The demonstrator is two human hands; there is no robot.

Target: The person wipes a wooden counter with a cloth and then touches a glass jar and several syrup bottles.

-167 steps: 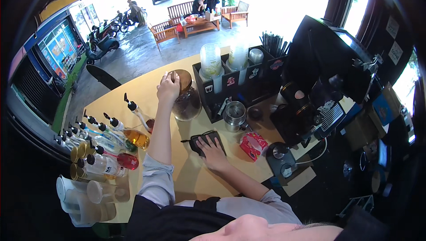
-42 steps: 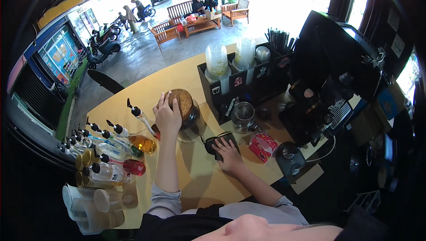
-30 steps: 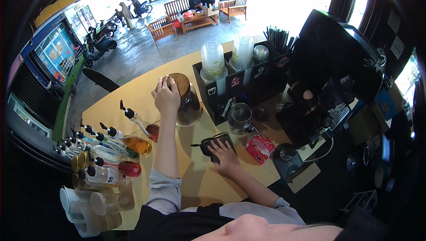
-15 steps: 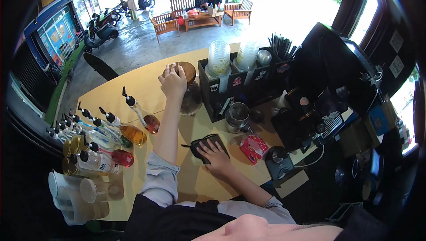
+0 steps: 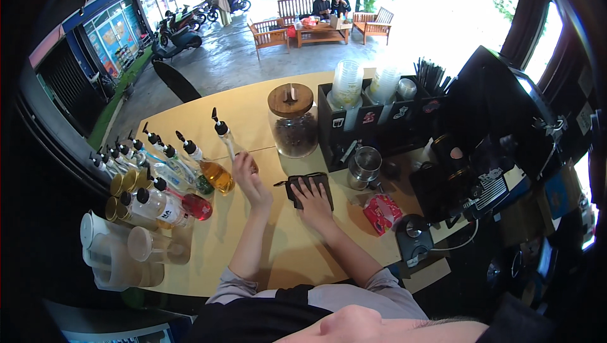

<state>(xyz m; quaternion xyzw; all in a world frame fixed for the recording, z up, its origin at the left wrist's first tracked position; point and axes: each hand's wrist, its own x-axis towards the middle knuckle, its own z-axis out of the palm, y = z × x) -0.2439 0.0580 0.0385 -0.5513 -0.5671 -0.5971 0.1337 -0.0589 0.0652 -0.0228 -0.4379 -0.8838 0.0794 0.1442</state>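
Note:
My right hand (image 5: 312, 201) lies flat, fingers spread, on a dark folded cloth (image 5: 293, 192) with a thin loop at its corner. My left hand (image 5: 251, 182) is over the counter in front of a pump bottle with red liquid (image 5: 229, 139). Its fingers are bent and overlap the lower part of that bottle; whether they touch it I cannot tell. Behind both hands stands a glass jar (image 5: 296, 137) with dark contents and a round wooden lid (image 5: 291, 100), closed on top.
Several pump bottles (image 5: 218, 177) crowd the left side, with plastic pitchers (image 5: 104, 248) nearer me. On the right are a black cup organizer (image 5: 354, 129), a glass jug (image 5: 365, 165), a red packet (image 5: 382, 214), a small grey device (image 5: 414, 235) and a black machine (image 5: 480, 109).
My left hand has left the jar's wooden lid and come back toward me, in front of the red-liquid bottle. The view has swung left. My right hand stays on the cloth.

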